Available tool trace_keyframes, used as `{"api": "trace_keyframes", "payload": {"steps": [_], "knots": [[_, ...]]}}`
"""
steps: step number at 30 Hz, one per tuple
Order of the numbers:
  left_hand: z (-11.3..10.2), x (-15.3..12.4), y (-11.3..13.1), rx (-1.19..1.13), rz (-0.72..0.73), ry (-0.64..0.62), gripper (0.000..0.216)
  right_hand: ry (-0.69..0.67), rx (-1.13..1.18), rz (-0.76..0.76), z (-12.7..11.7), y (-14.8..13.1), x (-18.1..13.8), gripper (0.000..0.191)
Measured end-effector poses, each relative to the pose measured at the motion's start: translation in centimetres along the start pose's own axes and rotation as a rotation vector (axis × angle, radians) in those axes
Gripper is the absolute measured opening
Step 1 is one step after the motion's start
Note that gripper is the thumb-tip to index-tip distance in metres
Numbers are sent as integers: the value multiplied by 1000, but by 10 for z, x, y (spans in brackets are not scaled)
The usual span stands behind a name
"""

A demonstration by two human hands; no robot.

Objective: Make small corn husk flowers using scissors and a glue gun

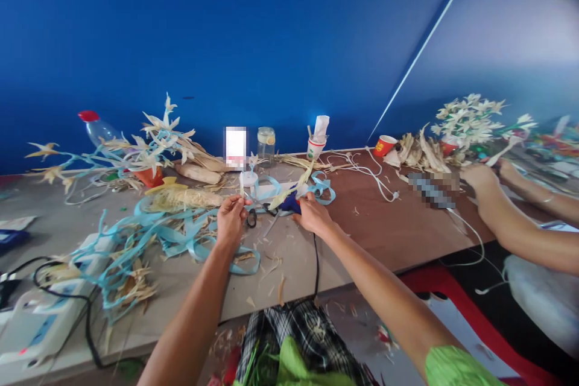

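Observation:
My left hand (232,218) is closed in a pinch on a small pale strip of corn husk (242,184) that stands up from the fingertips. My right hand (313,212) is wrapped round a blue glue gun (289,202), whose black cord (316,262) runs down over the table edge. A yellowish husk piece (283,198) shows beside the glue gun; I cannot tell whether the hand holds it. Between my hands lies a pair of scissors (252,218) with black handles, partly hidden. Light blue ribbon (194,247) is heaped left of my left hand.
Husk flowers in an orange cup (149,177) stand at the left, near a power strip (43,325). A glass jar (266,143) and a paper cup (316,148) stand by the blue wall. White cable (384,184) lies to the right, where a co-worker's hands (482,180) are busy.

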State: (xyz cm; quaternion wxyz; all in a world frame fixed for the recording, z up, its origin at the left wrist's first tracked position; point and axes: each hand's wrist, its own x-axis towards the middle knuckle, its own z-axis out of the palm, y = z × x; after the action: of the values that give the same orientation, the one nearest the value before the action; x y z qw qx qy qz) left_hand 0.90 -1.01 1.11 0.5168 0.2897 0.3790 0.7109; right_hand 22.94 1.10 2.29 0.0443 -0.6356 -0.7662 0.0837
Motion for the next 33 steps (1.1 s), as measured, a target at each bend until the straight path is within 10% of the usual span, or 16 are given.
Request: {"api": "trace_keyframes", "payload": {"steps": [9, 22, 33], "knots": [[-1, -1, 1, -41, -30, -5, 31, 42, 343, -87, -16, 22, 5, 19], [0, -1, 2, -80, -30, 3, 31, -156, 2031, -52, -36, 30, -12, 36], [-1, 0, 0, -85, -19, -26, 29, -344, 2149, -402, -30, -2, -1, 39]]}}
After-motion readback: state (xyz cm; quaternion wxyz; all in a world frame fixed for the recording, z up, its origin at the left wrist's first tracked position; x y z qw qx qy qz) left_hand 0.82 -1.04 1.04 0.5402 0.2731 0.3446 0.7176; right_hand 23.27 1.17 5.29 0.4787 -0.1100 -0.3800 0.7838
